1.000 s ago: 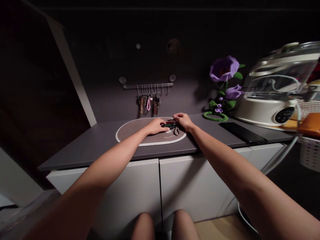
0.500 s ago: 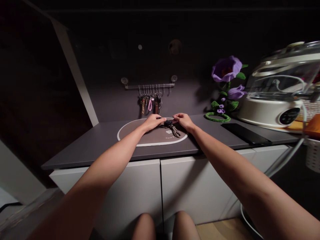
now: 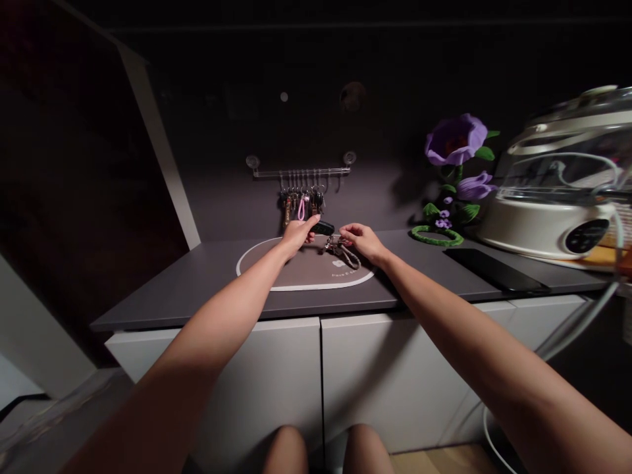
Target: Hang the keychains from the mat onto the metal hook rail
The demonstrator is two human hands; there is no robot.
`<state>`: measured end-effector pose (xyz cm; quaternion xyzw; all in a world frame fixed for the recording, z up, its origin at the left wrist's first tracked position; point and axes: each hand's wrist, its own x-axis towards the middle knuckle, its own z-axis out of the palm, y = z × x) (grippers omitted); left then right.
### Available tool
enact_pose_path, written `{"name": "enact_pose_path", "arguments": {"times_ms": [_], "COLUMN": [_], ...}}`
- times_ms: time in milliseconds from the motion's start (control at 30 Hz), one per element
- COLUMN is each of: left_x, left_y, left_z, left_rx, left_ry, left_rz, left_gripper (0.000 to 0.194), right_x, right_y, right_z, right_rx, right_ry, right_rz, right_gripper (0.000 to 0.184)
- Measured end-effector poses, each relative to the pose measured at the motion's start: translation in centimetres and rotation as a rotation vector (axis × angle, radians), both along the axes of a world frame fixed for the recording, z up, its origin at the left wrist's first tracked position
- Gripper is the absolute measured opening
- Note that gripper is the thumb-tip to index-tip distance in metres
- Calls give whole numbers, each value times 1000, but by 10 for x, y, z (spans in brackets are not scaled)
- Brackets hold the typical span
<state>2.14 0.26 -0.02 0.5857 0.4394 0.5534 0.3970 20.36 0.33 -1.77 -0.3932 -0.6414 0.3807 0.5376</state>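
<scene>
1. At far left my view is almost black, and I cannot make out what is past the pale post (image 3: pixel 162 151). The front left corner of the bench (image 3: pixel 158 289) shows well; from it a wide stretch of surface runs to the mat.
2. The oval mat (image 3: pixel 271 266) has a pale rim, near the bench's front edge with a strip between. The right hand and wrist cover part of its print, so I cannot read all.
3. The left hand (image 3: pixel 295 237) has its fingers closed on the black key fob (image 3: pixel 324 228), above the back part of the mat. One end points toward the right; the other end is hidden in the grip.
4. Behind it, the hanging keys (image 3: pixel 302 197) crowd together under a clear rail (image 3: pixel 302 174); the hand overlaps their lower part.
5. In the narrow gap between both hands, the metal bunch (image 3: pixel 330 246) is too small to count. A braided cord (image 3: pixel 352 259) loops forward over the mat.
6. The right hand (image 3: pixel 363 241) has bent fingers, tips near together; I cannot tell if they grip.
7. Right of it, after some bench surface, stands the purple flower (image 3: pixel 457 140). The black flat device (image 3: pixel 494 270) reaches close to the front edge; my view cuts off the white appliance (image 3: pixel 533 230).
</scene>
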Motion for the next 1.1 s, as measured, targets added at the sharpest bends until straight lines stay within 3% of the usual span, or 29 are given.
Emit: {"name": "enact_pose_path", "arguments": {"times_ms": [467, 767, 1100], "left_x": [-2, -3, -7], "left_y": [5, 5, 8], "left_z": [3, 3, 3], "left_rx": [-217, -308, -409], "left_ry": [-383, -385, -409], "left_rz": [-101, -190, -199], "left_gripper": [39, 42, 42], "right_x": [-6, -7, -3], "right_y": [-17, -18, -8], "right_z": [7, 7, 7], "right_rx": [62, 54, 104], "right_ry": [-119, -103, 114], "right_rz": [79, 89, 101], "right_gripper": [28, 30, 27]}}
